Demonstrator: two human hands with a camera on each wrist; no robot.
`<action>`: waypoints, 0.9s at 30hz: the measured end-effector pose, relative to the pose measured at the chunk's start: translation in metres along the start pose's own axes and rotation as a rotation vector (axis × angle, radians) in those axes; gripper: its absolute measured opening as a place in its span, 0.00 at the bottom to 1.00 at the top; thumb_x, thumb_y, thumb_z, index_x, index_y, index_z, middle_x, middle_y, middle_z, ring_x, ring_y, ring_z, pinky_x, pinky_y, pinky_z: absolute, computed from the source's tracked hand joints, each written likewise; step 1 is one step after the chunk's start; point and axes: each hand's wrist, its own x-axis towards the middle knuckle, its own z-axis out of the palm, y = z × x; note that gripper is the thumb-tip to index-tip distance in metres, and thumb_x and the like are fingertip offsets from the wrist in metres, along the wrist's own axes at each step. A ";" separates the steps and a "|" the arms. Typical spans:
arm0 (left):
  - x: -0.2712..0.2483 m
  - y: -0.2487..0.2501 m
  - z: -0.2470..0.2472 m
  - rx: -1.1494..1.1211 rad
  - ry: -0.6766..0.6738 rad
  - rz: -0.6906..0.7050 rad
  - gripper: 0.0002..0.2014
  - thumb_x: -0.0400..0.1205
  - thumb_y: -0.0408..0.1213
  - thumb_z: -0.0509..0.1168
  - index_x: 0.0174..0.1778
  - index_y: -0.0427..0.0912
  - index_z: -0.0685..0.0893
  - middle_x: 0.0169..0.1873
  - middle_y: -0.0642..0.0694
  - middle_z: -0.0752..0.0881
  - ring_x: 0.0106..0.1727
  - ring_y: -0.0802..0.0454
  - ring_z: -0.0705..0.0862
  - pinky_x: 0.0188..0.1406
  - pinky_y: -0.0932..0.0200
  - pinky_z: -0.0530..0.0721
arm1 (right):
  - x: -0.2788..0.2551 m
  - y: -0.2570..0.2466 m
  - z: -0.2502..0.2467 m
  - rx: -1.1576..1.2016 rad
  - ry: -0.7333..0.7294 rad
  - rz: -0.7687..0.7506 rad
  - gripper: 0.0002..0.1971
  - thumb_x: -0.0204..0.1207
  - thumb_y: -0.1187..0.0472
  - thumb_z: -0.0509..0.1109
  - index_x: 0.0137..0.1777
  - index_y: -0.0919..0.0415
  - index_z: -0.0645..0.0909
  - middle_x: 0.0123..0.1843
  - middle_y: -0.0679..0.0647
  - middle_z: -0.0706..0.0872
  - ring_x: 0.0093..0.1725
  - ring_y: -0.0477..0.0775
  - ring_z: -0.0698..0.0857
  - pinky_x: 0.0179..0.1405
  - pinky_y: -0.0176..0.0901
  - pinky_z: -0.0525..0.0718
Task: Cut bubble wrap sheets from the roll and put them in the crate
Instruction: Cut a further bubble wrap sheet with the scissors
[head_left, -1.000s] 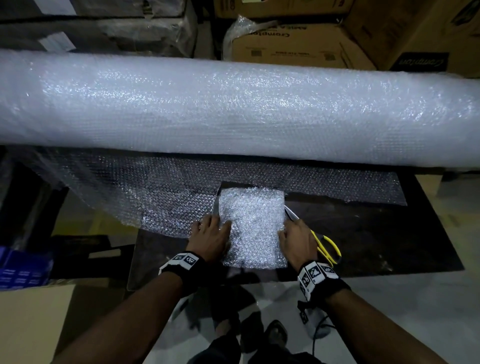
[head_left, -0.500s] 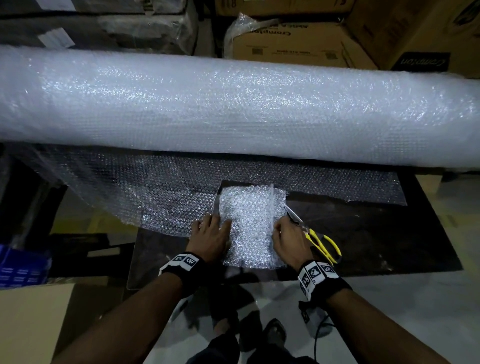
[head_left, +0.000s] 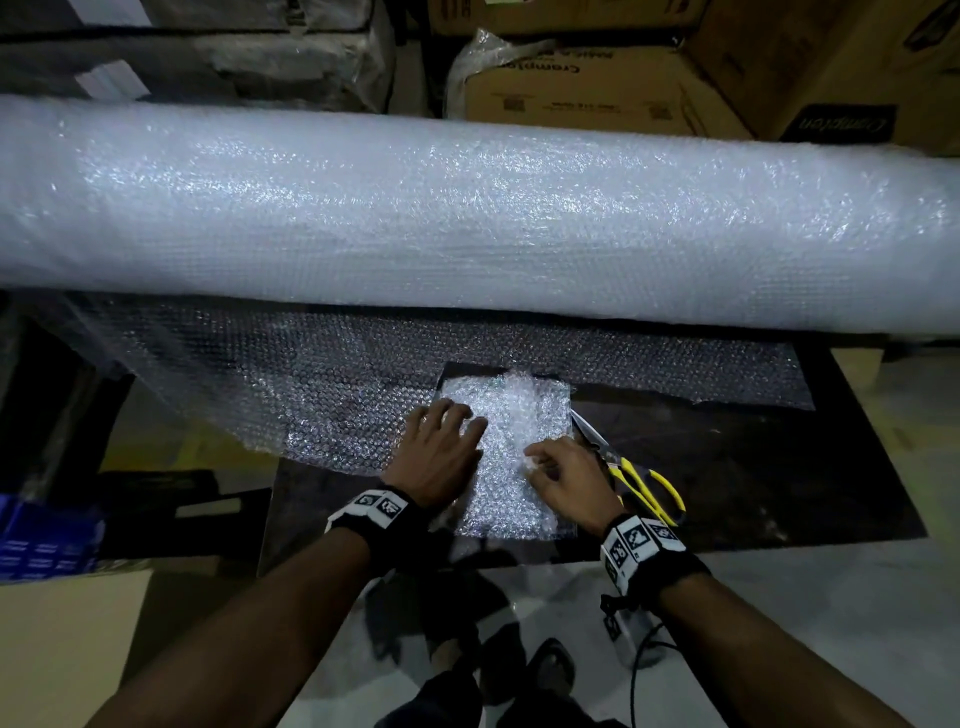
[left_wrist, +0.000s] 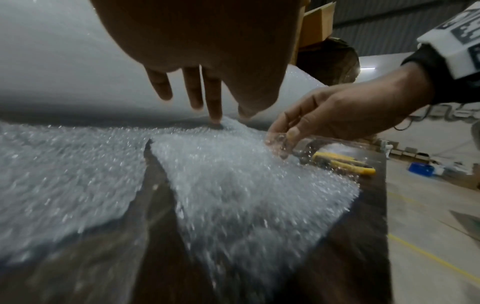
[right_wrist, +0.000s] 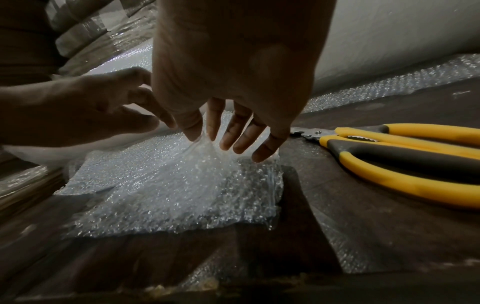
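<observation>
1. Bubble plastic, slippery and springy, is what I am handling: a small stack of cut sheets (head_left: 511, 467) lies on the dark table (head_left: 779, 499), just in front of the big roll (head_left: 467, 218) and right beside the loose web still joined to it.
2. My left hand (head_left: 441, 457) lies with fingers straight on the stack's left part, pressing it down and gripping nothing. I judge it should keep the pile pinned so nothing slides while the other hand lifts.
3. My right hand (head_left: 566, 475) pinches a puckered fold of the top layer near the stack's right edge, thumb against forefinger, the other fingers spread loosely. Whether the pinch takes one layer or several I cannot tell.
4. To do this well I would gather the whole stack, not just the top sheet, sliding fingers under its right edge before lifting.
5. The yellow-handled scissors (head_left: 644, 483) lie closed just right of the stack, blades pointing toward the roll; I would lift the sheets away from them, so nothing snags.
6. No crate shows for certain; something blue (head_left: 47, 540) sits far left of the stack, too dim to name.
</observation>
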 end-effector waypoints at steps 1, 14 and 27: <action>0.007 0.002 -0.003 -0.015 -0.011 0.035 0.28 0.77 0.44 0.72 0.72 0.50 0.72 0.62 0.43 0.83 0.66 0.38 0.77 0.66 0.38 0.73 | -0.001 -0.002 -0.001 0.009 -0.012 -0.004 0.16 0.79 0.51 0.72 0.64 0.53 0.85 0.54 0.51 0.84 0.51 0.47 0.86 0.59 0.50 0.86; 0.031 0.003 -0.010 -0.134 -0.293 0.130 0.21 0.88 0.37 0.58 0.78 0.55 0.76 0.75 0.57 0.79 0.78 0.46 0.65 0.70 0.44 0.66 | -0.004 -0.009 -0.007 -0.018 -0.038 0.025 0.13 0.85 0.68 0.61 0.65 0.68 0.83 0.59 0.63 0.86 0.59 0.59 0.84 0.63 0.49 0.79; 0.004 -0.033 -0.048 -0.437 0.014 -0.145 0.29 0.77 0.63 0.51 0.55 0.53 0.93 0.45 0.40 0.91 0.59 0.40 0.83 0.56 0.46 0.82 | 0.016 -0.004 0.007 -0.297 -0.201 0.047 0.26 0.77 0.64 0.67 0.77 0.54 0.74 0.61 0.61 0.74 0.61 0.65 0.78 0.63 0.51 0.79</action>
